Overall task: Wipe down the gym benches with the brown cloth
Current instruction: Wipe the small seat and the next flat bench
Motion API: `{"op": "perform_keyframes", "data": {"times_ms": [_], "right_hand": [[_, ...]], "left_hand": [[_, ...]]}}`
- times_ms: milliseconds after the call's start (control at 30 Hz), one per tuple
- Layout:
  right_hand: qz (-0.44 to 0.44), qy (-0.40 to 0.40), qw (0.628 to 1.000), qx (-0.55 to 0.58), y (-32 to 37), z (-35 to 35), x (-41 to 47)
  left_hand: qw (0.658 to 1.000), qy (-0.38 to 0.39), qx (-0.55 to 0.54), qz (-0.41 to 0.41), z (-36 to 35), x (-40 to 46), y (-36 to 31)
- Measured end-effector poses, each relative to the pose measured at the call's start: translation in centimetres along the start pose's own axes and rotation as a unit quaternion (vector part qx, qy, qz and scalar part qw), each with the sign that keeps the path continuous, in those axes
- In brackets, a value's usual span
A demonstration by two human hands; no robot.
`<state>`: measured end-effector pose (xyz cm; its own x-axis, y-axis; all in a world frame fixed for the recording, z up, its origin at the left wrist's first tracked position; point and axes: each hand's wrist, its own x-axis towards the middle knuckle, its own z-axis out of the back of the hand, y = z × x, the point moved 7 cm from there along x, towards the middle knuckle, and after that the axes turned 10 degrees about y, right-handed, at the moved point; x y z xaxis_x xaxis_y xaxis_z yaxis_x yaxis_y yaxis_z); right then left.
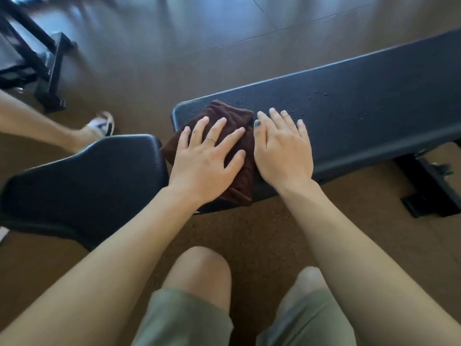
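Bare knees [202, 273] low in frame; above, left hand [207, 158] presses brown cloth [234, 116] flat-fingered, right hand [282, 148] flat on droplet-speckled bench [361, 101], brown floor [149, 78] beyond.

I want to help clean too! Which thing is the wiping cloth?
Find the long dark bench stretching off to the right. At its near left end, the left hand presses flat on the brown cloth. It is the only soft, crumpled, brown thing there; the right hand beside it rests on bare padding.
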<state>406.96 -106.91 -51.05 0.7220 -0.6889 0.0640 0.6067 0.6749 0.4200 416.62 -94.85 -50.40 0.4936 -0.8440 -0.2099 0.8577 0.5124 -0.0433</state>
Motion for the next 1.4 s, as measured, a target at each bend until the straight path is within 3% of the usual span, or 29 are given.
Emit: {"op": "perform_keyframes", "data": {"times_ms": [167,267,400,500,667,800,933,1067,1133,1233,1300,1400], "right_hand": [[-0.002,-0.065,0.998,0.02,-0.4,0.8,-0.2],[-0.013,-0.105,0.994,0.022,-0.6,1.1,-0.5],[-0.029,-0.135,0.99,0.034,-0.7,1.6,-0.8],[-0.046,-0.148,0.987,0.036,-0.8,1.7,-0.9],[-0.055,-0.172,0.983,0.016,-0.6,1.8,-1.2],[-0.065,-0.189,0.98,0.003,-0.5,2.1,-1.3],[-0.07,-0.201,0.977,0.002,-0.8,2.2,-1.4],[-0.072,-0.207,0.976,-0.006,-0.8,2.1,-1.3],[-0.076,-0.211,0.975,-0.008,-0.8,2.2,-1.3],[-0.073,-0.213,0.974,-0.02,-0.7,2.2,-1.2],[-0.074,-0.206,0.975,-0.028,-0.7,2.1,-1.2],[-0.092,-0.205,0.974,-0.03,-0.8,2.2,-1.2]], "left_hand": [[0.998,-0.003,-0.01,-0.069,-0.7,-4.3,0.3],[0.995,0.003,-0.021,-0.097,-0.2,-1.2,1.8],[1.0,0.013,-0.012,-0.018,1.9,9.2,4.7],[1.0,0.008,-0.006,0.014,1.8,11.2,4.7],[0.991,-0.016,-0.005,-0.132,0.1,-0.2,2.7],[0.981,-0.017,0.002,-0.192,0.8,3.3,2.6],[0.991,-0.033,-0.014,-0.129,2.6,11.6,3.7],[0.991,-0.104,-0.067,-0.046,2.3,9.1,6.1],[0.969,-0.127,-0.21,0.02,1.3,5.9,8.9],[0.861,-0.104,-0.492,0.072,-1.7,0.7,9.5],[0.839,-0.1,-0.531,0.069,-2.6,-2.3,7.2],[0.839,-0.104,-0.53,0.066,-2.8,-2.5,5.7]]}}
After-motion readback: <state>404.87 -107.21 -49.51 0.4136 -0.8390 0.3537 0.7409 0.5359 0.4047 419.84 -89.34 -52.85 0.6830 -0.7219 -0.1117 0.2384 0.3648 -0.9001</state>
